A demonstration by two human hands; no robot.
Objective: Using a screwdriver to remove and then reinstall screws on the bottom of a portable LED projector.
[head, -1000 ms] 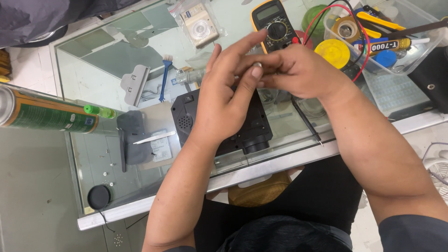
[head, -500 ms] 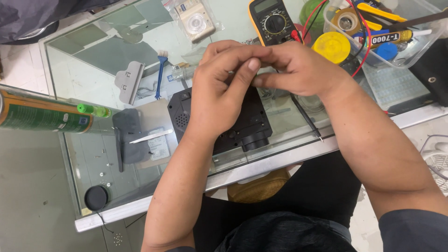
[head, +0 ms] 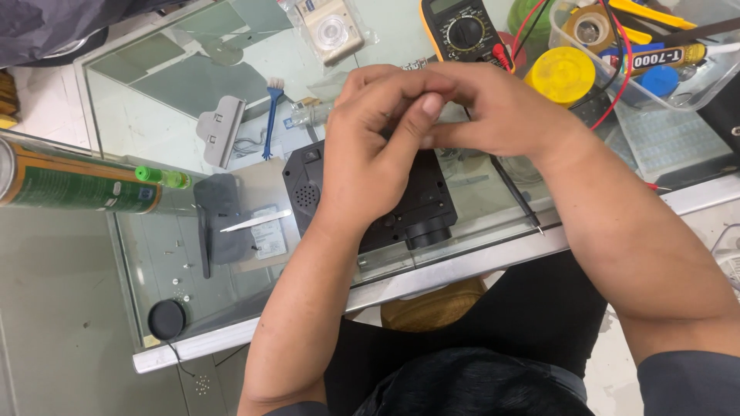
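Black device (head: 416,208) near glass edge, hands (head: 432,123) above

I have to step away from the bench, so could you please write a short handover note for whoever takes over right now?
Left hand and right hand are joined, fingertips pinched together above the black device; whatever sits between them is hidden.
The device lies on the glass table, casing facing up.
Tweezers and a blue brush lie left of it, a multimeter behind.
Done: cannot tell. Left: device not closed up, as far as visible.
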